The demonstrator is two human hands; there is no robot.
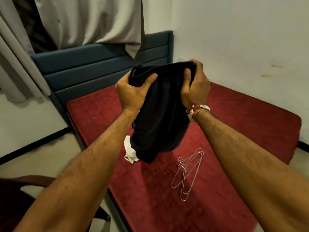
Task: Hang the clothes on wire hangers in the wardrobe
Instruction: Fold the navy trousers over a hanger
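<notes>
Two hands: the left hand and the right hand each clamp the top edge of the dark garment, with the thumbs on the near face and the fingers curled over the far side.
Dark garment: it is held in the air over the bed and hangs down between the forearms. Its lower hem seems just clear of the mattress. I cannot tell whether it is shorts or folded trousers.
White garment: it lies crumpled on the mattress, partly hidden behind the dark garment's lower left corner.
Wire hangers: a small overlapping bunch lies flat on the mattress near the right forearm, apart from both garments. None of them carries cloth.
Wardrobe: not in view.
Done so far: by my reading, nothing is hung yet. One piece is in hand and no hanger has been taken up.
Left to do: most likely, fit a hanger to the dark garment, carry it to the wardrobe, then do the same with the white one.
Backdrop: a blue headboard with a grey curtain above it.
</notes>
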